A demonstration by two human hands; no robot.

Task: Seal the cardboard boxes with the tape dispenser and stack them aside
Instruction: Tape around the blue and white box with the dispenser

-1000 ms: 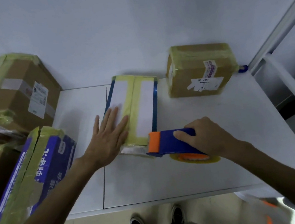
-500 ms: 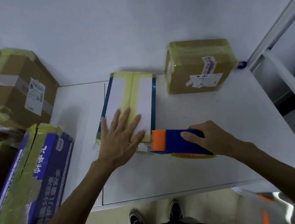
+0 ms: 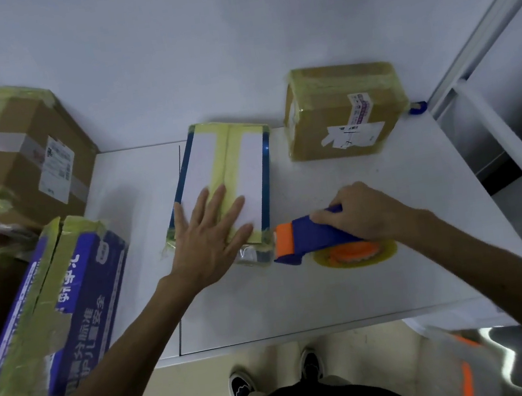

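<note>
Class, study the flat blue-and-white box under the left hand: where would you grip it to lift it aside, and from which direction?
Grip the blue-and-white box by its two long blue edges, coming down from above. It lies flat and narrow, with both long sides clear of the brown box and the tape dispenser.

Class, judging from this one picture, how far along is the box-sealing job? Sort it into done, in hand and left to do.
Done: taped boxes are piled at the left, and the brown box is wrapped in yellow tape. In hand: the left hand presses flat on the blue-and-white box, already taped down its middle seam, while the right hand holds the tape dispenser at its near end. Left: cutting the tape and stacking that box aside.
</note>
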